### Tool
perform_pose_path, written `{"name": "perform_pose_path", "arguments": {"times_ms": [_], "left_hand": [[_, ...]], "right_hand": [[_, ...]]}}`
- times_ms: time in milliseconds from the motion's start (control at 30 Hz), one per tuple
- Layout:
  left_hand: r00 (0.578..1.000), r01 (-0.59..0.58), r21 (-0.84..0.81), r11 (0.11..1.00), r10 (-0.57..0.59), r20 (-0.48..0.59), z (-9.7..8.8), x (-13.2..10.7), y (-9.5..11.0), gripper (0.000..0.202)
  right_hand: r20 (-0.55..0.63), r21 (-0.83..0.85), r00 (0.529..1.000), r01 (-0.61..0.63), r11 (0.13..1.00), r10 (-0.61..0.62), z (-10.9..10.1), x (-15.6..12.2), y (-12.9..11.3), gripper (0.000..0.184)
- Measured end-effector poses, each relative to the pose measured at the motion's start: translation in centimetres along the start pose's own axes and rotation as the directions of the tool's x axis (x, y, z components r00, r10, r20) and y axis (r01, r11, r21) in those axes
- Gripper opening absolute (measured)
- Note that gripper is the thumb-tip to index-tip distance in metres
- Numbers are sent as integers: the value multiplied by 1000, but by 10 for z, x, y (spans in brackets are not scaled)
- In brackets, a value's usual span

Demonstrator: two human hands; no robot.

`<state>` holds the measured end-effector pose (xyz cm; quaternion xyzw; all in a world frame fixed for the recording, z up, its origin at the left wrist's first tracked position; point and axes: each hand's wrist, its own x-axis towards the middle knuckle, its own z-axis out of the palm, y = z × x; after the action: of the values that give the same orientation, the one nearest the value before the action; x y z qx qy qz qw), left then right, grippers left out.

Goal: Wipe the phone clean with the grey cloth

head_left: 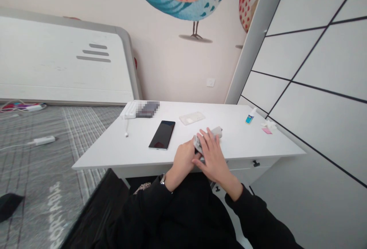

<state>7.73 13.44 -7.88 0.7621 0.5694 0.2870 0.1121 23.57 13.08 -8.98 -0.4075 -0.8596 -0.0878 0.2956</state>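
"Two hands, close together over the near edge of the white desk point(120, 157). What has the left hand point(183, 155) got?"

"Its fingers are curled in round the near end of a pale grey thing point(217, 131). The fingertips are hidden, so I can't tell how firm the hold is. A watch point(163, 179) sits on that wrist."

"And the right hand point(211, 155)?"

"Fairly open: the fingers are stretched out, slightly spread, and laid across the top of the grey thing. The thumb points over towards the left hand."

"So where exactly is the grey thing?"

"Between the hands, near the front of the desk. One blunt end pokes out past the right fingers, away from the person. Too much is covered to say what it is."

"What lies nearest?"

"A phone point(162, 135), flat with its dark screen up, just left of the hands. Beyond them lies a clear case point(192, 118)."

"Anything further off?"

"At the far left, a white box point(130, 110) beside a blurred dark patch. On the right, a small bottle point(250, 116) with a blue label stands near a crumpled tissue point(269, 124) and a pink slip of paper point(267, 131)."
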Motion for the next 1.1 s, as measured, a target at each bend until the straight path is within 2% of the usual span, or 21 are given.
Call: {"name": "perform_pose_path", "arguments": {"times_ms": [67, 100, 167, 233, 267, 300, 367, 433, 500, 567, 600, 667, 767, 833, 967, 1033, 1100], "left_hand": [[1000, 2, 32, 999, -3, 24, 0, 0, 0, 26], [1000, 1, 38, 999, -2, 24, 0, 0, 0, 23], [1000, -13, 25, 1000, 13, 9, -1, -2, 0, 17], [999, -31, 6, 1000, 31, -14, 0, -3, 0, 16], [999, -39, -3, 999, 39, -19, 0, -3, 0, 15], [999, -49, -10, 999, 49, -18, 1, -3, -1, 14], [998, -57, -11, 998, 57, -17, 3, -2, -3, 18], [998, -59, -5, 998, 58, -16, 4, -2, -4, 22], [998, -56, -2, 998, 56, -23, 4, -2, -4, 17], [998, -54, -11, 998, 53, -35, 3, -2, -3, 17], [998, -51, -16, 999, 50, -36, 3, -2, -3, 17], [999, -40, -21, 999, 40, -19, 3, -1, -3, 15], [1000, -18, -17, 1000, 18, 10, 4, 0, -5, 17], [1000, -26, -16, 1000, 26, -6, 3, -1, -4, 16], [995, -85, -53, 995, 82, -64, 1, -4, 0, 10], [996, -82, -67, 994, 79, -46, 1, -3, 0, 10], [999, -45, -59, 997, 45, -3, 0, 0, -1, 15]], "right_hand": [[64, 31, 994, 81, 996, -83, -4, 1, -3, 83], [61, 30, 995, 72, 997, -73, -6, 2, 2, 81], [-12, -4, 998, -54, 999, 54, -8, 4, 18, 76], [-108, -27, 975, -198, 980, 194, -9, 4, 28, 75], [-123, -26, 970, -215, 976, 210, -8, 4, 28, 76], [-107, -17, 978, -182, 983, 179, -8, 3, 24, 79], [-22, 29, 999, -28, 999, 28, -6, 2, 12, 85], [33, 69, 997, 68, 995, -70, -5, 3, 6, 86], [-13, 56, 1000, -15, 998, 16, -4, 6, 10, 80], [-102, 37, 980, -168, 985, 171, -2, 9, 15, 77], [-126, 40, 970, -205, 978, 208, -1, 10, 14, 77], [-95, 62, 984, -145, 988, 150, 0, 10, 5, 78], [-4, 106, 999, 37, 994, -36, 0, 8, -9, 79], [-22, 93, 1000, 10, 996, -8, -1, 8, -3, 75], [-150, 34, 961, -229, 973, 232, 0, 8, 20, 68], [-142, 35, 966, -211, 977, 214, 1, 7, 16, 70], [-64, 59, 995, -74, 996, 78, 0, 6, 4, 74]]}}
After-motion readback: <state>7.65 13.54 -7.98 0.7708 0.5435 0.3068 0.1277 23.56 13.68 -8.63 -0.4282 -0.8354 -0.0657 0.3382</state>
